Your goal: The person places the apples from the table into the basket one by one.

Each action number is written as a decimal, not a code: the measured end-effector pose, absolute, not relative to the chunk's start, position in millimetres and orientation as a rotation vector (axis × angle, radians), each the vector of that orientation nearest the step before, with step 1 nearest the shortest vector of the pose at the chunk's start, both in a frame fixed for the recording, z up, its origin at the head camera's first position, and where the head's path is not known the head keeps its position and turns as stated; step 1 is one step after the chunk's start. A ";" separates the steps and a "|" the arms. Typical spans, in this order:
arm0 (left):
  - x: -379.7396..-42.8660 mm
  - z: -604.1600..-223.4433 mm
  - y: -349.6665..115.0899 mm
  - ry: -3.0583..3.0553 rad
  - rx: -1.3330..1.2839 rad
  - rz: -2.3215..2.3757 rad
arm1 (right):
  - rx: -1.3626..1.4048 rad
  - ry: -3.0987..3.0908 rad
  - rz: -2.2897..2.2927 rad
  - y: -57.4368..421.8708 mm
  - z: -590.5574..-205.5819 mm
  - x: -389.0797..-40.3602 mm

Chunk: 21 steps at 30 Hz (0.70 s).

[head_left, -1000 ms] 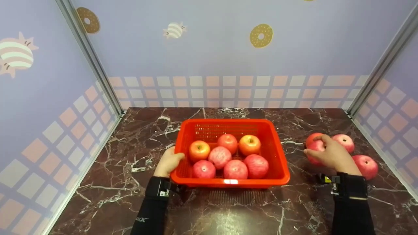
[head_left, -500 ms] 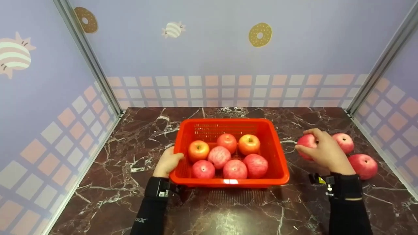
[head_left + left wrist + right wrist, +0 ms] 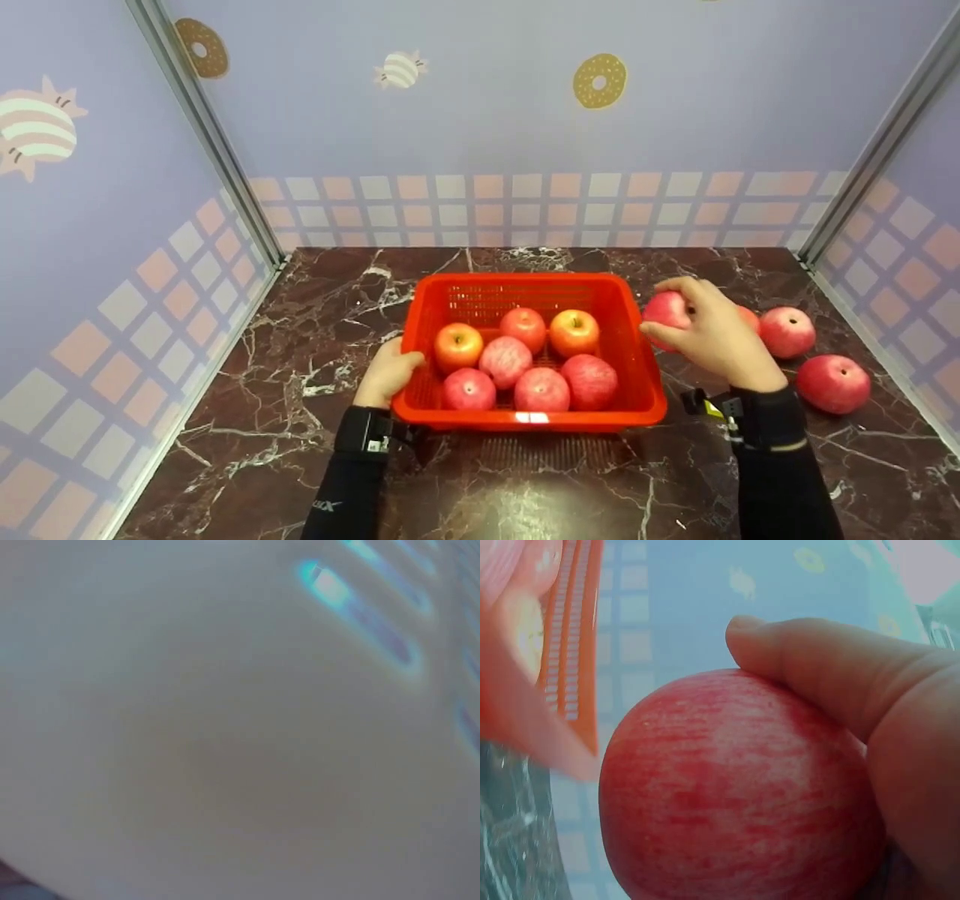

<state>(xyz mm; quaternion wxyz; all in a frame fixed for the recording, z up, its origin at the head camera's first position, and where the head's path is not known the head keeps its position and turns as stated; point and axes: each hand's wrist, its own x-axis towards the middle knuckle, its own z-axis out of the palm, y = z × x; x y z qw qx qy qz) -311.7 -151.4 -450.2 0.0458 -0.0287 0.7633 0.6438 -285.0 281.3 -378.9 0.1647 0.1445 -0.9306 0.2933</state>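
Note:
A red plastic basket [image 3: 529, 418] with slotted walls sits mid-table, holding several red and yellowish apples [image 3: 541, 390]. At its left rim is my left hand [image 3: 388, 371], which grips the edge with the thumb over the inside. My right hand [image 3: 712, 334] holds a pink-red apple [image 3: 667, 319] between thumb and fingers, lifted beside the basket's right rim. The right wrist view gives a close look at that held apple [image 3: 735, 780], with the thumb across its top. A pale blur with some bright slots fills the left wrist view.
Right of the basket, apples lie on the dark marbled table [image 3: 247, 450]: one [image 3: 834, 384] nearer me, one [image 3: 787, 332] behind it, and a third [image 3: 748, 319] partly hidden by my right hand. Patterned panels [image 3: 495, 112] enclose the back and both sides.
My right hand has lifted the apple from the group on the right and carried it left towards the basket. The left hand and the basket have stayed in place.

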 end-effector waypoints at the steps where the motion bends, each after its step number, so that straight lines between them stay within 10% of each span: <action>1: -313.1 -452.8 -152.0 2.332 -0.092 1.969 | 0.431 -2.657 0.839 277.6 -376.7 -286.6; 21: -289.4 -419.1 -144.4 2.388 -0.036 1.924 | 0.665 -2.832 0.742 195.4 -375.7 -321.1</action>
